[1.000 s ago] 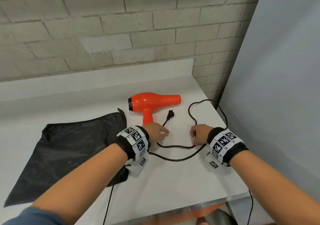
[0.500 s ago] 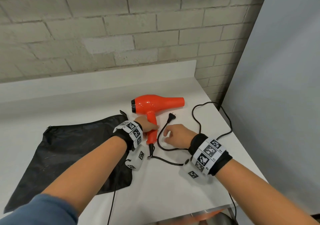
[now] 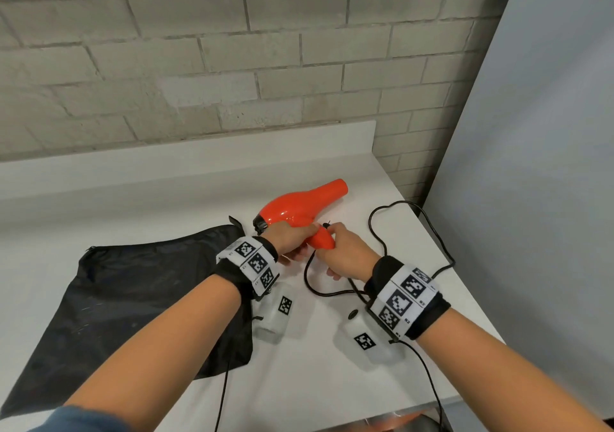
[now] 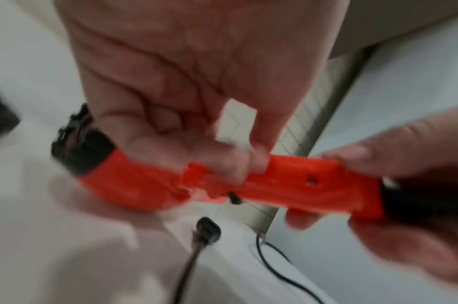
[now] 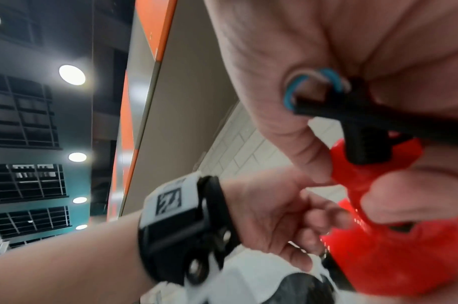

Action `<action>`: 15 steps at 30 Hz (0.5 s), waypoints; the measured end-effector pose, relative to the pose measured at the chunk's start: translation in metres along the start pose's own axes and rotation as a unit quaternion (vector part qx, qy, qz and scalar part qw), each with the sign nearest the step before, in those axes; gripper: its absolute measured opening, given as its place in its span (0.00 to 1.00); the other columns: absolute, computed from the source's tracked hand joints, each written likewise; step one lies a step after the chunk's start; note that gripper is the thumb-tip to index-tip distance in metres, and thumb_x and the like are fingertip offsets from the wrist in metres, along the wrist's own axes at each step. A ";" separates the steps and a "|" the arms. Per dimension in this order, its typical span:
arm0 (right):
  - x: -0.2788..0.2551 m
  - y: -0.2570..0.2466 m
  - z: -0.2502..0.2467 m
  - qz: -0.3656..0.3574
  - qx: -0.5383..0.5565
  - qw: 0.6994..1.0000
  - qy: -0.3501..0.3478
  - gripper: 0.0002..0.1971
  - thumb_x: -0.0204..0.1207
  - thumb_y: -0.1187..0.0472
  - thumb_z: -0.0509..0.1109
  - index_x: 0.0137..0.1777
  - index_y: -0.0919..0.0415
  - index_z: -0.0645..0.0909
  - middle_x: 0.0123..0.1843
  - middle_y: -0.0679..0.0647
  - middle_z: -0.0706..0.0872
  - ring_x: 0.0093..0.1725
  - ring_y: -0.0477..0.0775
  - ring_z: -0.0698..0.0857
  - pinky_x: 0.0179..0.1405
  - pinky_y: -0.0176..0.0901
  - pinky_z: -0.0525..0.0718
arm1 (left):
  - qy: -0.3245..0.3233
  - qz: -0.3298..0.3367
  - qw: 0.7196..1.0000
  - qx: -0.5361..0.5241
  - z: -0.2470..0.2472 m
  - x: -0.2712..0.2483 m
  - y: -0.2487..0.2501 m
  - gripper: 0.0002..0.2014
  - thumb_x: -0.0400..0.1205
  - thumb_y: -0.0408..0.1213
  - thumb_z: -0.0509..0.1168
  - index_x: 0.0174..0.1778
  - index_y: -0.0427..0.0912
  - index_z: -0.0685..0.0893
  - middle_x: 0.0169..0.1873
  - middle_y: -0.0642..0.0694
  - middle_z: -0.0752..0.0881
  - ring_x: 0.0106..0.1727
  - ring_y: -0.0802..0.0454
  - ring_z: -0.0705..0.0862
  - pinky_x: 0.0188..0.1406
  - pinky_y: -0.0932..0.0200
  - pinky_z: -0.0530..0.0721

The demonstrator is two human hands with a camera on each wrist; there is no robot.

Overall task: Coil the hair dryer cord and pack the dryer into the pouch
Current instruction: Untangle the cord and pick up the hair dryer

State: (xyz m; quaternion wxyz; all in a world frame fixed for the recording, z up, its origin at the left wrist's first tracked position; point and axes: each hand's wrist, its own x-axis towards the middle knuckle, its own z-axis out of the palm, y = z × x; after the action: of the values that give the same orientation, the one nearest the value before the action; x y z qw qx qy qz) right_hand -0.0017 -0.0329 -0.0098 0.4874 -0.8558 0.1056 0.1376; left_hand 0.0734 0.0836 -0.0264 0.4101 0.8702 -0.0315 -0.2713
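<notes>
The orange hair dryer [image 3: 295,207] is tilted, with its nozzle pointing up and to the right. My left hand [image 3: 292,237] grips the top of the handle [image 4: 287,185] just under the body. My right hand [image 3: 345,252] grips the handle's lower end, where the black cord [image 3: 377,228] comes out [image 5: 363,127]. The cord loops over the table to the right and back under my right wrist. Its plug [image 4: 207,228] lies loose on the table beneath the dryer. The black pouch [image 3: 133,298] lies flat on the left.
The white table [image 3: 166,199] ends at a raised back lip below a brick wall [image 3: 232,66]. A grey panel [image 3: 531,165] stands close along the table's right edge. Thin camera cables [image 3: 222,395] hang from both wrists over the front edge.
Both hands left the cord and moved to the dryer. The left took the handle first, then the right gripped its lower end. The dryer has swung so its nozzle points up-right.
</notes>
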 end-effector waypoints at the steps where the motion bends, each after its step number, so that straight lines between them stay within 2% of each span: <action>1: -0.002 -0.002 -0.006 0.000 0.002 1.000 0.007 0.19 0.77 0.58 0.62 0.65 0.63 0.65 0.46 0.58 0.80 0.34 0.53 0.81 0.27 0.38 0.79 | 0.069 0.039 0.995 0.066 -0.003 -0.001 -0.001 0.21 0.78 0.56 0.60 0.28 0.43 0.78 0.25 0.47 0.80 0.28 0.51 0.79 0.28 0.60 0.76; 2: -0.004 -0.003 -0.013 -0.003 0.002 1.000 0.013 0.17 0.76 0.57 0.63 0.63 0.62 0.66 0.43 0.56 0.80 0.33 0.52 0.81 0.27 0.38 0.80 | 0.143 0.081 0.978 0.124 -0.006 -0.001 -0.001 0.20 0.77 0.55 0.62 0.26 0.44 0.77 0.27 0.47 0.80 0.31 0.49 0.80 0.31 0.58 0.76; 3: -0.005 -0.005 -0.019 -0.005 0.003 1.000 0.016 0.16 0.76 0.57 0.63 0.61 0.61 0.67 0.42 0.55 0.80 0.32 0.50 0.81 0.28 0.38 0.80 | 0.195 0.110 0.961 0.160 -0.010 -0.001 0.000 0.15 0.75 0.53 0.64 0.31 0.45 0.79 0.34 0.45 0.83 0.39 0.47 0.82 0.39 0.57 0.78; 4: -0.007 -0.007 -0.025 -0.007 0.007 1.000 0.017 0.16 0.75 0.57 0.64 0.59 0.60 0.68 0.40 0.54 0.81 0.31 0.49 0.81 0.28 0.37 0.80 | 0.215 0.128 0.949 0.190 -0.014 0.001 0.001 0.10 0.73 0.51 0.66 0.42 0.48 0.81 0.48 0.44 0.83 0.51 0.44 0.81 0.50 0.53 0.79; 5: -0.009 -0.011 -0.030 -0.008 0.015 1.000 0.015 0.15 0.75 0.58 0.65 0.59 0.60 0.69 0.39 0.53 0.81 0.29 0.49 0.80 0.29 0.37 0.80 | 0.194 0.122 0.943 0.240 -0.017 0.004 -0.001 0.17 0.71 0.49 0.66 0.56 0.54 0.78 0.63 0.43 0.76 0.63 0.41 0.76 0.62 0.47 0.76; 6: -0.011 -0.013 -0.035 -0.007 0.023 1.000 0.012 0.15 0.75 0.58 0.65 0.59 0.60 0.70 0.38 0.53 0.81 0.28 0.48 0.80 0.28 0.36 0.79 | 0.145 0.104 0.939 0.294 -0.019 0.008 -0.002 0.26 0.70 0.49 0.66 0.66 0.61 0.70 0.74 0.44 0.65 0.70 0.37 0.70 0.68 0.42 0.71; 7: -0.013 -0.015 -0.040 -0.009 0.031 0.999 0.009 0.16 0.75 0.58 0.66 0.60 0.61 0.71 0.37 0.52 0.81 0.27 0.47 0.79 0.28 0.35 0.78 | 0.096 0.077 0.939 0.323 -0.020 0.010 -0.004 0.33 0.70 0.49 0.66 0.70 0.67 0.62 0.79 0.46 0.55 0.72 0.34 0.67 0.71 0.40 0.69; 8: -0.015 -0.018 -0.044 -0.014 0.037 0.999 0.005 0.17 0.76 0.56 0.66 0.62 0.61 0.72 0.38 0.52 0.82 0.26 0.46 0.79 0.27 0.35 0.77 | 0.056 0.063 0.939 0.334 -0.021 0.013 -0.005 0.36 0.70 0.50 0.66 0.72 0.71 0.56 0.80 0.46 0.48 0.72 0.33 0.68 0.71 0.40 0.71; 9: -0.018 -0.020 -0.048 -0.025 0.046 0.999 0.001 0.18 0.76 0.54 0.66 0.63 0.61 0.72 0.40 0.52 0.82 0.26 0.46 0.79 0.26 0.34 0.76 | 0.032 0.060 0.942 0.330 -0.022 0.014 -0.005 0.39 0.70 0.49 0.67 0.72 0.72 0.52 0.81 0.44 0.45 0.70 0.32 0.72 0.69 0.41 0.74; 10: -0.021 -0.022 -0.052 -0.039 0.056 0.998 -0.004 0.20 0.76 0.52 0.66 0.65 0.60 0.72 0.42 0.52 0.82 0.27 0.46 0.79 0.27 0.34 0.76 | 0.026 0.071 0.942 0.326 -0.022 0.018 -0.007 0.41 0.69 0.48 0.69 0.73 0.71 0.51 0.80 0.42 0.47 0.67 0.33 0.75 0.67 0.43 0.77; 13: -0.029 -0.028 -0.062 -0.088 0.047 0.995 -0.008 0.18 0.76 0.53 0.67 0.64 0.54 0.73 0.41 0.49 0.80 0.29 0.48 0.79 0.31 0.36 0.79 | 0.023 0.103 0.942 0.320 -0.025 0.013 -0.008 0.48 0.64 0.45 0.75 0.73 0.69 0.52 0.72 0.40 0.60 0.61 0.36 0.79 0.61 0.46 0.81; 15: -0.031 -0.031 -0.065 -0.142 -0.018 0.989 0.035 0.13 0.76 0.56 0.67 0.60 0.53 0.76 0.39 0.47 0.80 0.30 0.46 0.78 0.34 0.36 0.80 | 0.004 0.108 0.943 0.314 -0.026 0.005 -0.008 0.50 0.62 0.48 0.76 0.74 0.69 0.52 0.65 0.42 0.67 0.58 0.39 0.79 0.59 0.47 0.81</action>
State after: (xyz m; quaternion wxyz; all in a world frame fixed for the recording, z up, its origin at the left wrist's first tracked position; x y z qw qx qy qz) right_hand -0.0126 -0.0723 0.0577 0.4828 -0.8749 -0.0019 0.0387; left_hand 0.0890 0.1061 -0.0210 0.1424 0.9475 -0.2068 -0.1980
